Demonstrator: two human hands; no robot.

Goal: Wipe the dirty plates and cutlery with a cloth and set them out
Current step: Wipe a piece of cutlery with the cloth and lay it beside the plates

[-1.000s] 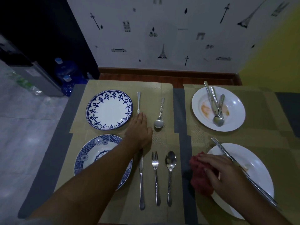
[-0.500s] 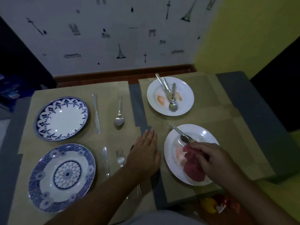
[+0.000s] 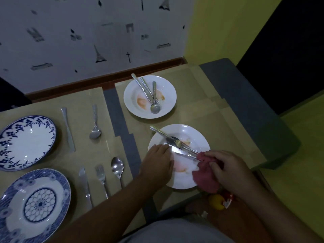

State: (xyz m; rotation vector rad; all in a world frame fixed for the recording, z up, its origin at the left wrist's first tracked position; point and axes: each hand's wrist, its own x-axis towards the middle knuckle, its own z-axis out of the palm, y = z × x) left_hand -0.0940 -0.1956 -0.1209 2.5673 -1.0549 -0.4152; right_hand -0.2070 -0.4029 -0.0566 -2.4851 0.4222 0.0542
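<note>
Right now I have two round, glossy white plates on the right-hand tan mat (image 3: 219, 120), whose weave looks fine and matte over a grey surface (image 3: 249, 106). The near white plate (image 3: 198, 137) carries pale orange smears and a crossed bundle of slim steel cutlery (image 3: 177, 142), with a flat knife blade (image 3: 182, 153) lying across the middle. The far white plate (image 3: 168, 90) holds more smears and its own steel pieces (image 3: 150, 95), a spoon bowl lowest among them. On the left mat sit two blue-patterned plates (image 3: 26, 141) (image 3: 35, 204), each with shiny cutlery laid straight beside it: a knife (image 3: 68, 130) and spoon (image 3: 94, 123) farther off, and a knife (image 3: 85, 186), fork (image 3: 101, 178) and spoon (image 3: 117, 167) nearer me. The near white plate sits close to the surface's near edge, and only a narrow strip of mat separates it from the far plate; to its right the mat lies bare up to the grey border. The left grip (image 3: 157, 162) lies flat with straight fingers over the plate's left rim, fingertips at the knife blade's end. The right grip (image 3: 226, 171) is curled tight round a soft, crumpled red cloth (image 3: 206, 178), which drapes over the plate's right rim and touches the cutlery handles' ends.
</note>
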